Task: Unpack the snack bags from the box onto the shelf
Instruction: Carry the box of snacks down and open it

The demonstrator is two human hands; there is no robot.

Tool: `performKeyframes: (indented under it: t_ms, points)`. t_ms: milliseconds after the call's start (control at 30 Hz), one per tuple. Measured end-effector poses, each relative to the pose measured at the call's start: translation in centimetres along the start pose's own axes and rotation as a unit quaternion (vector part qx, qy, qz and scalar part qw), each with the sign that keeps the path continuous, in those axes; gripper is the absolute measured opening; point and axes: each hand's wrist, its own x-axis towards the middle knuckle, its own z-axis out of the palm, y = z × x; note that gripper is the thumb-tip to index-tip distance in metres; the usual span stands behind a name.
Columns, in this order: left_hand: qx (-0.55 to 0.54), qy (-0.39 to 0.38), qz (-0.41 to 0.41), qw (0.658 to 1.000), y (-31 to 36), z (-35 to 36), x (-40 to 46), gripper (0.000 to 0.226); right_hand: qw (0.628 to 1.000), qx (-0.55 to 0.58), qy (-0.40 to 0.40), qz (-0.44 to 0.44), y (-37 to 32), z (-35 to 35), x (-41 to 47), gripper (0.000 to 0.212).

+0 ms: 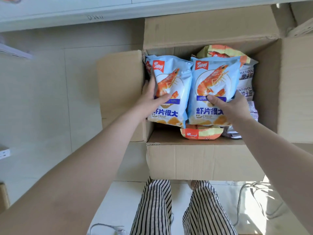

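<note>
An open cardboard box (203, 160) stands on the floor in front of me. My left hand (150, 97) grips a light-blue shrimp-crisp bag (171, 78) at the box's left side, thumb across its front. My right hand (228, 106) grips a second light-blue shrimp-crisp bag (213, 73) beside it, thumb on the front. Both bags stand upright above the box's opening. Under and behind them lie orange shrimp bags (201, 134) and white potato-snack bags (246, 82). The white shelf (67, 17) runs along the top of the view.
The box's flaps (118, 85) stick out to the left, right and back. My legs in striped trousers (152, 209) stand just before the box. A grey cable (245, 200) loops on the tiled floor at the lower right. Another carton's corner (3, 197) shows at the left edge.
</note>
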Motion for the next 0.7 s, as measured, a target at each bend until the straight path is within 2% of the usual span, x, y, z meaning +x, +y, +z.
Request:
performKeyframes:
  t_ms: [33,100,233,300,367,433,500,567,633,700]
  points:
    - [0.070,0.010,0.008,0.997,0.1,0.5,0.3,0.092,1.000,0.007,0.004,0.007,0.2,-0.6,0.0,0.057]
    - [0.170,0.075,0.009,0.983,0.5,1.8,0.6,0.096,1.000,0.019,0.002,0.016,0.6,-1.7,-0.1,0.062]
    - [0.234,0.248,-0.041,0.939,1.2,3.5,0.0,0.102,0.998,0.034,-0.044,0.022,0.4,-2.2,-0.5,0.058]
    - [0.220,0.297,-0.081,0.926,1.7,3.8,-0.4,0.087,0.997,0.046,-0.057,0.023,-0.3,-1.9,-0.9,0.063]
    - [0.127,0.278,-0.083,0.948,2.1,4.1,-0.9,0.065,0.995,0.070,-0.059,0.025,-0.9,-1.7,-1.1,0.057]
    - [0.009,0.206,-0.081,0.975,2.4,3.7,-1.3,0.059,0.994,0.082,-0.068,0.025,-1.3,-1.6,-1.2,0.051]
    - [-0.069,0.097,-0.097,0.988,2.6,2.6,-1.9,0.062,0.991,0.088,-0.089,0.040,-1.6,-1.8,-1.6,0.061]
    - [-0.091,0.003,-0.114,0.989,2.9,1.3,-2.6,0.066,0.989,0.093,-0.100,0.056,-1.9,-2.4,-2.2,0.077]
    - [-0.087,-0.028,-0.116,0.989,3.1,0.4,-3.3,0.066,0.987,0.103,-0.099,0.068,-2.3,-3.2,-3.2,0.092]
    - [-0.093,-0.018,-0.121,0.988,3.8,0.1,-4.3,0.064,0.986,0.111,-0.102,0.067,-2.6,-3.9,-4.4,0.106]
